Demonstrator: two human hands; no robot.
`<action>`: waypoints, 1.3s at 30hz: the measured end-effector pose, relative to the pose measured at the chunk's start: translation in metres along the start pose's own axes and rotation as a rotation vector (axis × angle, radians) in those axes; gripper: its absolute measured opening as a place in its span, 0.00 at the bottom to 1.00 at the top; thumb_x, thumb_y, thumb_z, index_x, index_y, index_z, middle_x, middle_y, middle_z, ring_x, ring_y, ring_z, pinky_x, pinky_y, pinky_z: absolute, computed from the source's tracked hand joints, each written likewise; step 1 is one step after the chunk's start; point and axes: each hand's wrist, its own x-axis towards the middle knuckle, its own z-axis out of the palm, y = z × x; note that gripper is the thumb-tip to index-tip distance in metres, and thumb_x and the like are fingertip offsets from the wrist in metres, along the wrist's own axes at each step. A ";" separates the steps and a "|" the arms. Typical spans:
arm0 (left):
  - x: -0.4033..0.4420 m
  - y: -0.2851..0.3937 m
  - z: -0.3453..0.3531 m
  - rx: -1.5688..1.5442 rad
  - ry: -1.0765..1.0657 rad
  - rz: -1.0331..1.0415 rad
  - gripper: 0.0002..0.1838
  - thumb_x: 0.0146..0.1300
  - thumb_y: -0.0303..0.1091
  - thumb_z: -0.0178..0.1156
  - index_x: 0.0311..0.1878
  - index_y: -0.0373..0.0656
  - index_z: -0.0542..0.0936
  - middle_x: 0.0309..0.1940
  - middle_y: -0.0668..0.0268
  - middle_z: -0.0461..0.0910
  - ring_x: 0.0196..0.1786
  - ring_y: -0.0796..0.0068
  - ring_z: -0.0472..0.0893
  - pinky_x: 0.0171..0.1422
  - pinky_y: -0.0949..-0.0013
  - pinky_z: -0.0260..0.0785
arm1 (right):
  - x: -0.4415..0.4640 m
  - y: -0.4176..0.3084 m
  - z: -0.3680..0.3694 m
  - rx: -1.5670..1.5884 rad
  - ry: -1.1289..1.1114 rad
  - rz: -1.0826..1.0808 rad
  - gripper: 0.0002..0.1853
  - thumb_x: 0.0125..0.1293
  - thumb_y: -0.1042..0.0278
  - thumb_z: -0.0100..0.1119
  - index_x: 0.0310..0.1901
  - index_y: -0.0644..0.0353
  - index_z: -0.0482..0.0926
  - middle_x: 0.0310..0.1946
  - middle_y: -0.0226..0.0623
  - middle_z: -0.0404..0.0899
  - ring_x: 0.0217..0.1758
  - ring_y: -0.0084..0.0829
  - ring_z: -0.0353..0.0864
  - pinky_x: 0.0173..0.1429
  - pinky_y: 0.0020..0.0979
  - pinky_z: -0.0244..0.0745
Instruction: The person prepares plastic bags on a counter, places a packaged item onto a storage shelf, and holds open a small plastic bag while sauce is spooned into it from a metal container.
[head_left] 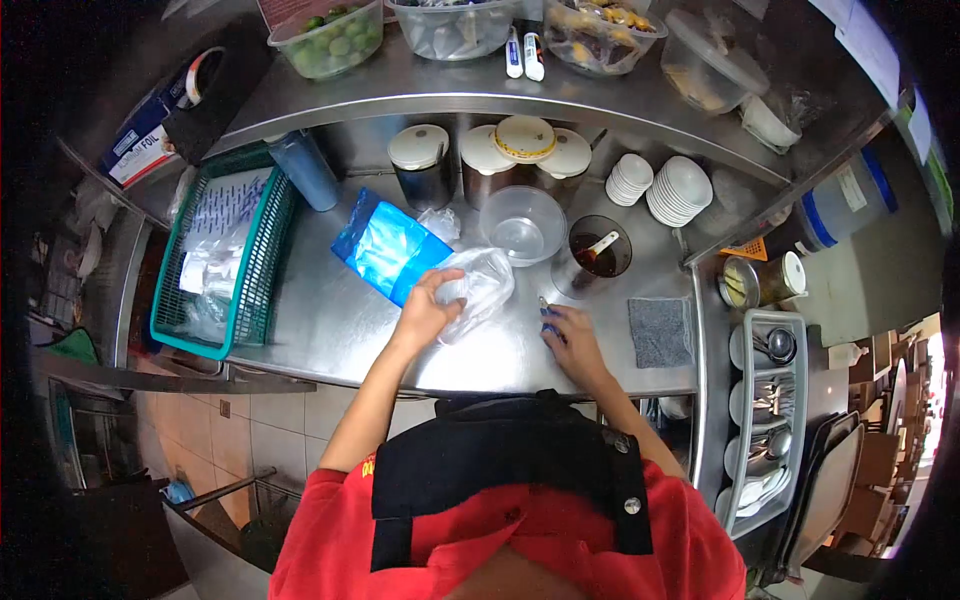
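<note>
My left hand is closed on a clear plastic bag over the steel counter. Just behind that hand lies a blue and white plastic packet. My right hand is low over the counter, fingers drawn together. Something small and blue shows at its fingertips, too small to name. Beyond the bag stands a clear round tub. To its right is a tall container of dark liquid with a white-handled spoon in it.
A green basket of plastic packs stands left. Lidded containers and stacked white bowls line the back, under a shelf with tubs. A grey cloth lies right, beside a cutlery rack.
</note>
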 end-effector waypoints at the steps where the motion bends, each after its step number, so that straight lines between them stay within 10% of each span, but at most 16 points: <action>1: 0.001 0.002 -0.005 0.059 0.032 0.039 0.22 0.51 0.24 0.65 0.53 0.40 0.78 0.53 0.59 0.75 0.56 0.67 0.74 0.57 0.71 0.68 | -0.008 0.000 0.009 -0.013 0.002 -0.032 0.16 0.60 0.70 0.61 0.49 0.63 0.76 0.52 0.45 0.74 0.52 0.45 0.73 0.59 0.38 0.67; 10: 0.006 0.008 0.016 -0.014 -0.098 0.141 0.25 0.49 0.25 0.66 0.54 0.41 0.75 0.53 0.56 0.74 0.58 0.60 0.73 0.64 0.67 0.63 | 0.006 -0.043 0.052 -0.069 -0.217 -0.134 0.14 0.64 0.65 0.54 0.47 0.63 0.77 0.57 0.43 0.70 0.57 0.41 0.68 0.63 0.41 0.62; 16: 0.009 0.011 0.029 0.088 -0.247 0.146 0.28 0.51 0.25 0.65 0.59 0.40 0.73 0.54 0.58 0.74 0.57 0.67 0.74 0.62 0.70 0.64 | 0.009 -0.081 -0.040 0.241 0.224 -0.090 0.07 0.58 0.80 0.56 0.39 0.64 0.79 0.41 0.42 0.80 0.44 0.39 0.80 0.50 0.32 0.74; 22: 0.013 0.008 0.074 0.010 -0.489 0.264 0.32 0.48 0.25 0.65 0.61 0.40 0.71 0.55 0.54 0.71 0.62 0.57 0.71 0.66 0.66 0.62 | 0.024 -0.047 -0.012 -0.235 -0.169 -0.002 0.10 0.59 0.71 0.58 0.43 0.64 0.78 0.39 0.45 0.79 0.44 0.47 0.78 0.50 0.37 0.73; 28: 0.018 -0.017 0.083 0.113 -0.525 0.280 0.34 0.50 0.26 0.64 0.63 0.42 0.67 0.58 0.55 0.69 0.63 0.60 0.69 0.66 0.65 0.61 | 0.037 -0.058 -0.074 0.107 -0.118 0.198 0.08 0.58 0.70 0.60 0.37 0.63 0.79 0.37 0.44 0.77 0.40 0.46 0.76 0.47 0.42 0.72; 33: 0.023 0.000 0.081 0.033 -0.518 0.182 0.31 0.46 0.24 0.63 0.59 0.41 0.69 0.58 0.52 0.68 0.63 0.55 0.69 0.68 0.66 0.60 | 0.105 -0.037 -0.140 -0.464 0.190 -0.131 0.05 0.56 0.71 0.61 0.32 0.62 0.80 0.36 0.41 0.73 0.44 0.43 0.74 0.47 0.40 0.71; 39: 0.023 -0.008 0.085 0.030 -0.367 0.220 0.28 0.47 0.24 0.66 0.55 0.43 0.72 0.55 0.57 0.70 0.61 0.61 0.70 0.66 0.67 0.60 | 0.135 -0.006 -0.126 -0.784 -0.119 -0.163 0.07 0.53 0.73 0.59 0.34 0.58 0.83 0.37 0.42 0.74 0.50 0.41 0.73 0.48 0.39 0.68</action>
